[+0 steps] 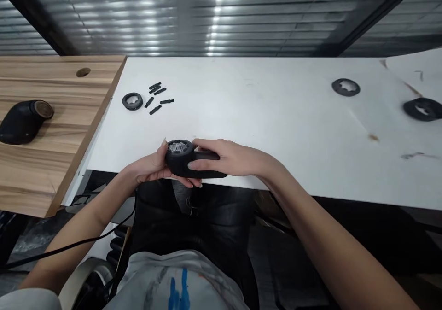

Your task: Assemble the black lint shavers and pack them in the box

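Observation:
My hands hold a black hair dryer [186,160] just over the near edge of a white table [262,116]. Its round head, with a metal mesh disc [177,147], faces up. My left hand [152,165] cups the head from the left, and my right hand [228,158] wraps over the body. Farther up the table lie a black ring [132,101] and several small black strips [157,97]. Two more black ring-shaped parts [346,87] [422,109] lie far to the right.
A wooden table [51,98] adjoins the white one on the left, with a second black dryer body [24,122] lying on it. A black cable [69,244] runs below my left forearm. Under the table edge sits a dark chair [193,218].

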A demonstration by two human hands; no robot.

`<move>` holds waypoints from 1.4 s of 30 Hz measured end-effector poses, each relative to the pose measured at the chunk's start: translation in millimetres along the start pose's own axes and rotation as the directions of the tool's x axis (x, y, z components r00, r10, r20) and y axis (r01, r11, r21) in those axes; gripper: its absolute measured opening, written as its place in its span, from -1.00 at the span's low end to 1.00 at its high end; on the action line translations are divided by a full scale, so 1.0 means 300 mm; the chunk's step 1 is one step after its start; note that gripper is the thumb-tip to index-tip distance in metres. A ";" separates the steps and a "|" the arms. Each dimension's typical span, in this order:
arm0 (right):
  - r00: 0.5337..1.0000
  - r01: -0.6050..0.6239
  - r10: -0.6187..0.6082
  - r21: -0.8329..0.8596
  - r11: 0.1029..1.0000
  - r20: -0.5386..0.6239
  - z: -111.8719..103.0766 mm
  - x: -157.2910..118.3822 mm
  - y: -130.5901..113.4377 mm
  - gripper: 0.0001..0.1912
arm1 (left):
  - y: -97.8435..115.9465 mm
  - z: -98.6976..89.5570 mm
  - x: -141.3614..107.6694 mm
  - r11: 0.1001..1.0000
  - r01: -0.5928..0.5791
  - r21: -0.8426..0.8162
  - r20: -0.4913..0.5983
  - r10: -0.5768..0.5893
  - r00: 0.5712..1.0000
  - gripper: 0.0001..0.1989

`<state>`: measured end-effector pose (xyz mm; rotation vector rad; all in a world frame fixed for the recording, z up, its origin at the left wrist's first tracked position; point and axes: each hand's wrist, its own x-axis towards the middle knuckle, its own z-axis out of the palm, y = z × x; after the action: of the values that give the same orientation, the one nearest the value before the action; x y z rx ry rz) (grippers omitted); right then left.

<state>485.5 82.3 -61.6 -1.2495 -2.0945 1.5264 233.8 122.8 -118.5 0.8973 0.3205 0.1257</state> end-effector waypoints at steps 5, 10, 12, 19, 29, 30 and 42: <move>0.999 -0.034 0.034 -0.007 0.999 0.017 0.012 0.001 -0.019 -0.55 | 0.003 0.004 0.007 0.999 -0.040 -0.003 0.010 0.040 0.999 0.11; 0.993 -0.065 0.057 -0.081 0.995 -0.102 0.046 0.002 -0.003 -0.51 | 0.017 0.036 0.015 1.000 -0.017 -0.018 -0.098 0.015 0.995 0.11; 0.980 -0.032 0.022 -0.049 0.998 -0.198 0.062 0.004 0.014 -0.50 | 0.029 0.055 0.026 1.000 0.008 -0.018 -0.156 -0.010 0.988 0.06; 0.966 0.124 -0.042 0.316 0.941 -0.254 0.087 0.010 0.045 -0.28 | 0.052 0.063 0.058 0.977 0.078 -0.197 -0.253 -0.128 0.959 0.10; 0.893 0.140 0.122 0.523 0.841 -0.434 0.127 0.005 0.060 0.03 | 0.037 0.032 0.032 0.982 -0.016 -0.188 -0.178 -0.018 0.984 -0.23; 0.851 0.205 0.093 0.489 0.848 -0.518 0.142 0.009 0.068 0.01 | 0.037 0.030 0.030 0.968 -0.056 -0.245 -0.218 0.002 0.976 -0.27; 0.196 0.378 0.115 0.183 0.907 -0.974 0.181 0.175 -0.043 -0.25 | 0.008 0.034 0.025 0.969 -0.158 -0.187 -0.274 0.103 0.956 -0.28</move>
<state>413.1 86.1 -86.6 -1.2623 -0.8787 0.5679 244.1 118.3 -112.4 0.6937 0.4852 0.3974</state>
